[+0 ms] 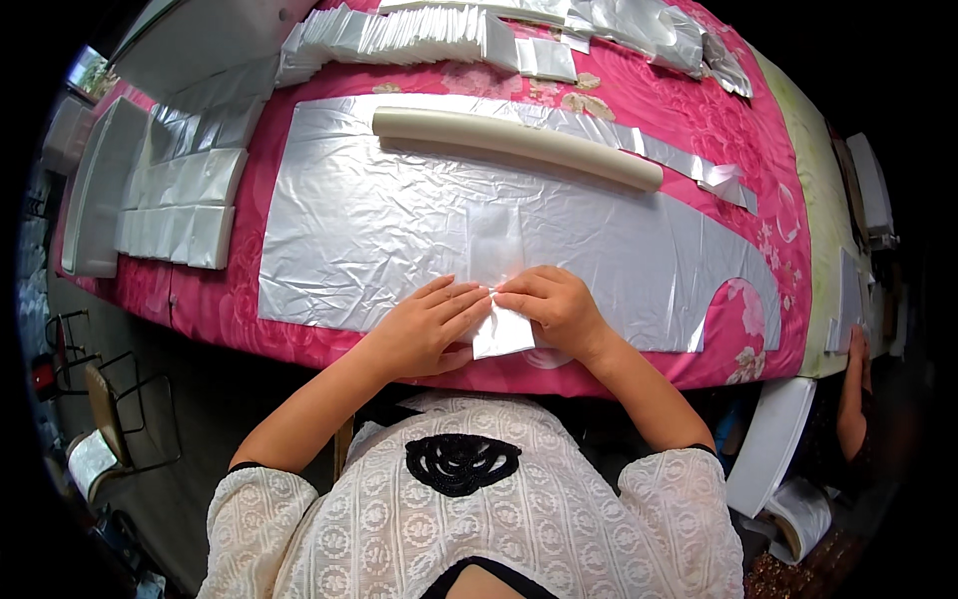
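Between my hands a narrow strip of thin white plastic film [494, 240] lies on a silvery sheet [349, 220], its near end folded into a shiny white flap [504, 335]. My left hand [439, 317] rests flat on the left side of the fold, fingers stretched toward it. My right hand [549, 304] pinches the film at the fold line with thumb and forefinger, the other fingers curled. A long cream tube [519, 147] lies across the sheet beyond the strip.
Pink flowered cloth [439, 78] covers the table. Stacks of flat white packets [185, 225] stand at left beside a white box [100, 190]; a long packet row [399, 38] runs along the back. A chair [105, 419] stands lower left. Another person's arm [853, 399] shows at right.
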### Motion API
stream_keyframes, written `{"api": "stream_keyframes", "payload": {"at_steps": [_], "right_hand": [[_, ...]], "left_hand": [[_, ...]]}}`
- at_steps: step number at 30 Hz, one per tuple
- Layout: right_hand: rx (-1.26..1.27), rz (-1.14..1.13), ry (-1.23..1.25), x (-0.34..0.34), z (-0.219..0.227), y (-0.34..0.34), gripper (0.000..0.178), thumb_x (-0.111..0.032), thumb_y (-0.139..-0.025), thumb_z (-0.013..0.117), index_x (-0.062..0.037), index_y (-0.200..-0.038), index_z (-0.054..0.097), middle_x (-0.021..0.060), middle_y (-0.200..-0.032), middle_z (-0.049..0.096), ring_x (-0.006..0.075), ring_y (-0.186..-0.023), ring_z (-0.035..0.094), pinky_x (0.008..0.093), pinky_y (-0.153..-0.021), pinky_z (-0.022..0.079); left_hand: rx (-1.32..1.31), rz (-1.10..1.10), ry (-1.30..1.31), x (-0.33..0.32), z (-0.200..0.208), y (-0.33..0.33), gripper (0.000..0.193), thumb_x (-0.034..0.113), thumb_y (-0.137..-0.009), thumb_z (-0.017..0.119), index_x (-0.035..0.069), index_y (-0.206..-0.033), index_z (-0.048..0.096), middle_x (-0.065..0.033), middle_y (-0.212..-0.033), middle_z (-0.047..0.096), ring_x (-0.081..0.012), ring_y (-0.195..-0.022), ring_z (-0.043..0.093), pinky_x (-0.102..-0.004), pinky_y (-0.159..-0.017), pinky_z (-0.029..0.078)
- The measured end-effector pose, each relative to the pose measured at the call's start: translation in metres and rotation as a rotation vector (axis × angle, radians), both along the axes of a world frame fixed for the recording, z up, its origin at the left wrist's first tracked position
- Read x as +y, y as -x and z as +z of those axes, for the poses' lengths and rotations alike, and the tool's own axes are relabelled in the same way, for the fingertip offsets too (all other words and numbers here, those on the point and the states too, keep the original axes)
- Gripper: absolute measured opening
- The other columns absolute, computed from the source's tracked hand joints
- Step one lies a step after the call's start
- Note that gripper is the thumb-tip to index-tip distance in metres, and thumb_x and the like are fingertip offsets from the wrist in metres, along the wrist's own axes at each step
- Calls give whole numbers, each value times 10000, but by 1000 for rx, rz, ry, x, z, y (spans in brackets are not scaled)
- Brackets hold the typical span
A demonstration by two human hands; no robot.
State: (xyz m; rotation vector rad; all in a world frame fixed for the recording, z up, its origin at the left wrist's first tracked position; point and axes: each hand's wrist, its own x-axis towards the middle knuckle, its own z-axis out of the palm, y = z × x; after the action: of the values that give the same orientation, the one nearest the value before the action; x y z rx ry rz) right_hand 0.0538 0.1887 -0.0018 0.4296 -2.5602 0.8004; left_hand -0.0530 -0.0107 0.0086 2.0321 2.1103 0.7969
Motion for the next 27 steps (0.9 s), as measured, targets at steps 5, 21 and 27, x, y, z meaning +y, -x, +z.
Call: {"api": "stream_keyframes", "payload": {"at_steps": [5, 21, 27], "right_hand": [[-42, -96, 108, 3, 4, -1, 165, -78, -695, 634, -95, -856, 669, 38, -803, 640, 214, -723, 593, 316, -632, 483], [-989, -515, 642, 20, 28, 47, 286, -233, -837, 584, 15, -708, 646, 71, -568, 601, 111, -487, 579, 266, -507, 445], [-1011, -501, 608, 22, 30, 50, 284, -229, -823, 585, 6, -671, 636, 75, -534, 594, 124, -475, 584, 273, -504, 454]], "left_hand": [[-74, 139, -67, 4, -11, -2, 473, 66, -698, 618, 18, -1159, 527, -103, -1054, 622, -247, -960, 595, -370, -819, 453], [-774, 727, 119, 49, 10, 25, 654, 98, -791, 650, -41, -1340, 322, -112, -794, 627, -121, -631, 601, -244, -574, 480], [-174, 409, -162, 46, 1, 11, 588, 123, -777, 640, -23, -1291, 396, -208, -1221, 476, -351, -1135, 459, -406, -936, 401]]}}
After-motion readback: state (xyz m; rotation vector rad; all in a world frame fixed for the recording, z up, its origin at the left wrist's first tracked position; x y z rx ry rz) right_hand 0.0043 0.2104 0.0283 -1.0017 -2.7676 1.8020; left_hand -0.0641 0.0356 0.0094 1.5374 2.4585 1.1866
